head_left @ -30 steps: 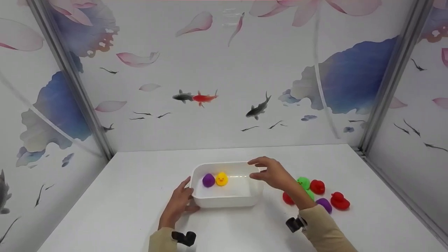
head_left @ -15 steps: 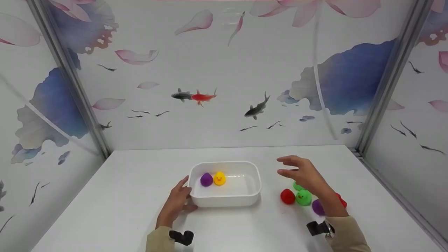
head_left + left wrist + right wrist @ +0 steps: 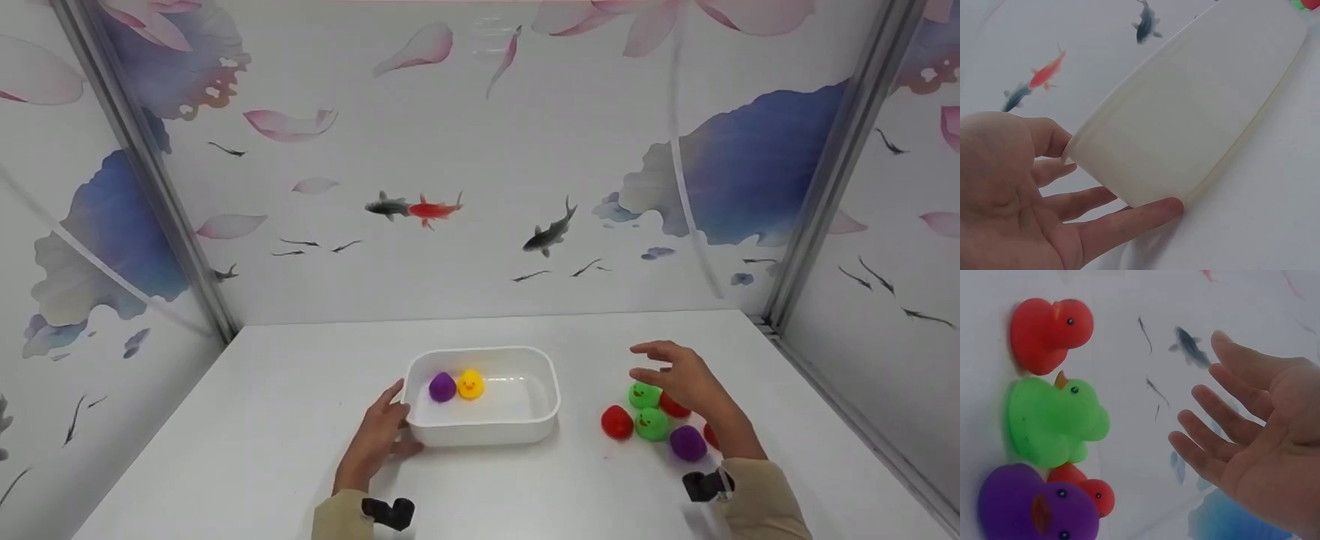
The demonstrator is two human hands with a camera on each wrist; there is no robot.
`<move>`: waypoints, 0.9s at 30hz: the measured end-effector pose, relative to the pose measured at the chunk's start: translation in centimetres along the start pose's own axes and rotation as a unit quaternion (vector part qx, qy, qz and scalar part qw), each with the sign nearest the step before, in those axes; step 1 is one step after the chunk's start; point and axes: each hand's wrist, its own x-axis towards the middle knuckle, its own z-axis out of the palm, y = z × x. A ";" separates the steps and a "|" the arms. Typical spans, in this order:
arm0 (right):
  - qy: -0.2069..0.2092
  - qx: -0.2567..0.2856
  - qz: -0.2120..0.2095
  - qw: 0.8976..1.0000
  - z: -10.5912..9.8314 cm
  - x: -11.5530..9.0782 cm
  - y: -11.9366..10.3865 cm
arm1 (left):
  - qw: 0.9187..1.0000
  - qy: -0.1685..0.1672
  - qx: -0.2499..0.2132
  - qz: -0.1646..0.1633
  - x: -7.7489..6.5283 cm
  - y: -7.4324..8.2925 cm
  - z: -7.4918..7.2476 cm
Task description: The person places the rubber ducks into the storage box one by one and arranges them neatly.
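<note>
My left hand (image 3: pixel 375 431) holds the left end of a white plastic tub (image 3: pixel 487 433), its thumb along the front wall and its fingers at the end wall. In the left wrist view a fingertip bends at the rim corner. Inside the tub sit a purple rubber duck (image 3: pixel 442 387) and a yellow rubber duck (image 3: pixel 470 384). My right hand (image 3: pixel 686 379) hovers over the loose ducks, fingers spread and nothing in them. Beneath and beside it are green ducks (image 3: pixel 651 424), red ducks (image 3: pixel 617 423) and a purple duck (image 3: pixel 688 444); the hand and forearm partly hide some red ones.
The white table (image 3: pixel 270 450) is bounded by printed panels, the back panel (image 3: pixel 480 285) standing just behind the tub. Metal posts (image 3: pixel 814 195) rise at both back corners. Dark wrist cameras (image 3: pixel 705 486) sit on both sleeves.
My right hand has moved right, from over the tub's right end to above the loose ducks. The left hand stays at the tub, and both ducks in it look unmoved.
</note>
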 end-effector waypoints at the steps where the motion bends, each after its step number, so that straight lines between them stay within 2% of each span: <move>1: -0.002 0.000 0.009 1.000 0.1 0.0 0.4 | 1.000 0.001 0.002 -0.001 0.0 -0.1 0.0; 7: -0.013 -0.009 0.045 0.999 0.4 0.3 2.1 | 1.000 0.005 0.006 -0.010 -0.1 0.0 0.0; 19: -0.034 -0.044 0.078 0.995 0.8 0.9 4.1 | 1.000 0.003 0.007 -0.009 -0.2 0.0 0.0; 27: -0.045 -0.038 0.098 0.993 0.8 1.4 5.1 | 1.000 0.007 0.005 -0.020 0.0 -0.1 0.0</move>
